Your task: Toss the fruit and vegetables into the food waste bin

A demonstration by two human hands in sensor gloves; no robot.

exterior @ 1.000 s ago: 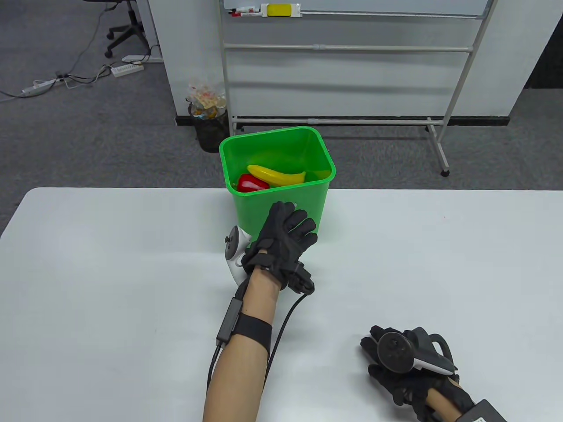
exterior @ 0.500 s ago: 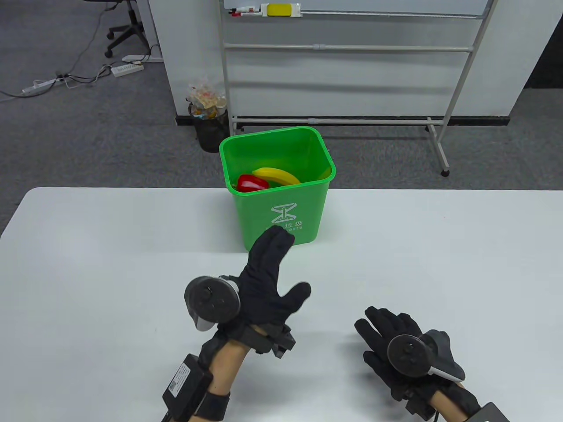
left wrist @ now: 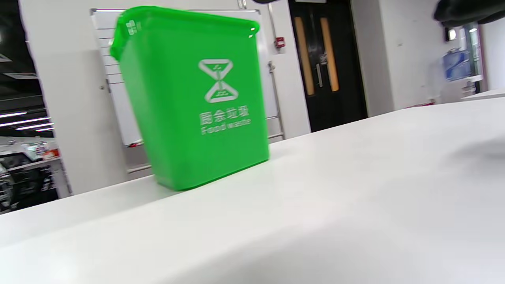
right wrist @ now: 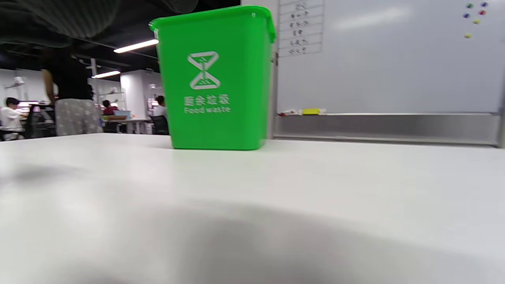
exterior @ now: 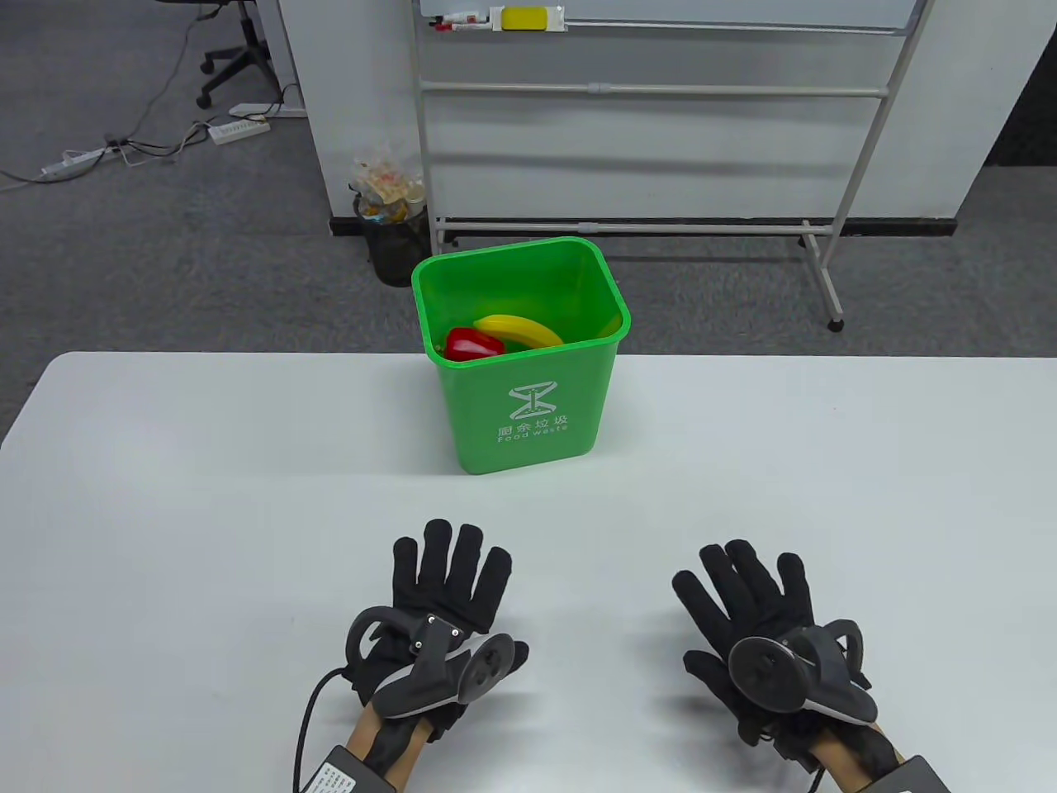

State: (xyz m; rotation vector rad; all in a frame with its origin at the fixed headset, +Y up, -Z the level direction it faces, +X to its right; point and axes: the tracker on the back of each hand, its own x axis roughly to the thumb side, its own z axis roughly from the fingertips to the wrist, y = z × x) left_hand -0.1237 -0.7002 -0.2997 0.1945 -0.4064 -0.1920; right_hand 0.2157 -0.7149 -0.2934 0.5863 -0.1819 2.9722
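A green food waste bin stands on the white table near its far edge. It also shows in the left wrist view and the right wrist view. Inside lie a yellow banana and a red pepper. My left hand rests flat on the table, fingers spread, empty, in front of the bin. My right hand rests flat to the right, fingers spread, empty.
Beyond the table's far edge is grey carpet with a whiteboard stand, a small black waste basket and an office chair. A person stands far behind in the right wrist view.
My left hand has pulled back from the bin's front wall and turned palm down onto the table. My right hand has slid a little forward and flattened. The banana has settled lower in the bin.
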